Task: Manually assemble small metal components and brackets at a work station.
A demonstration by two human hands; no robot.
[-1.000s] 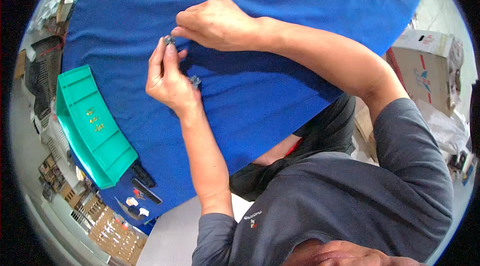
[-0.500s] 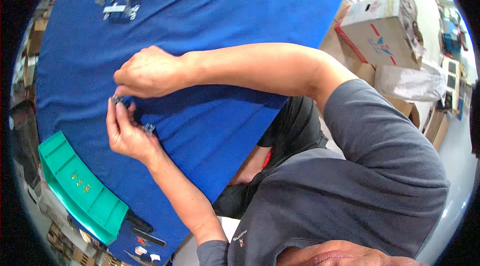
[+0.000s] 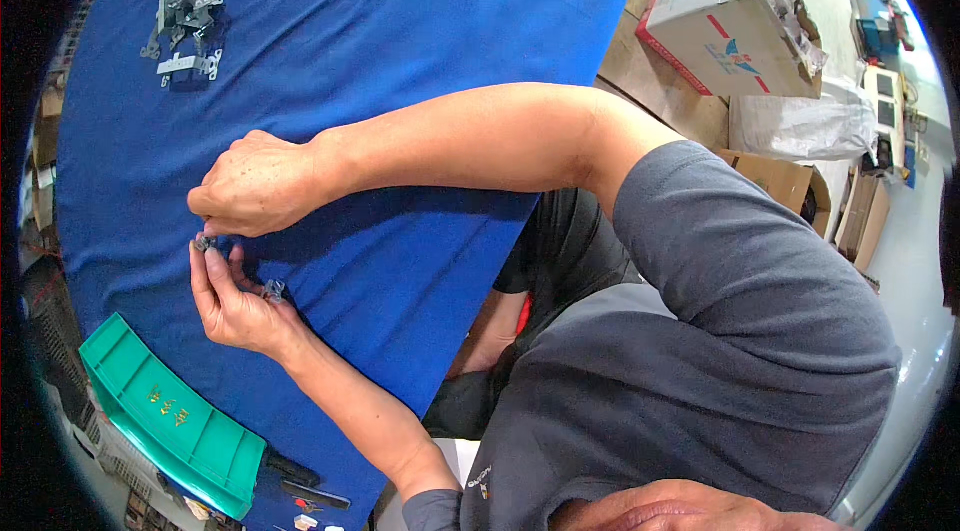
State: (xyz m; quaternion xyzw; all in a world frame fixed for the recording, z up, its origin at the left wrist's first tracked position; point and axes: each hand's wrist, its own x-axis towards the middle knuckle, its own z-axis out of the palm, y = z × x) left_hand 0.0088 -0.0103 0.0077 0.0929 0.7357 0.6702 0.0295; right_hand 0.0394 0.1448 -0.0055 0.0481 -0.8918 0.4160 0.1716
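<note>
My left hand [image 3: 238, 309] pinches a small dark metal part [image 3: 205, 243] between thumb and fingertips, above the blue cloth. Another small grey metal piece [image 3: 274, 289] shows at the palm side of that hand, near the wrist. Curled over from above, my right hand [image 3: 262, 183] has its fingertips right at the pinched part. Whatever those fingers grip is too small and hidden to make out. A green tray [image 3: 225, 449] with ribbed sections lies below my left hand and holds several tiny brass-coloured pieces [image 3: 168, 407].
A heap of grey metal brackets [image 3: 190, 6] lies at the far left of the blue-covered table [image 3: 400, 21]. Beside the tray is a dark, slim object [image 3: 318, 493]. A white and red carton [image 3: 735, 26] and a wrapped white bundle [image 3: 800, 126] stand off the table's right.
The whole view has shifted, so the table things and both hands appear lower and further left. My hands stay together at the small metal part in much the same pose.
</note>
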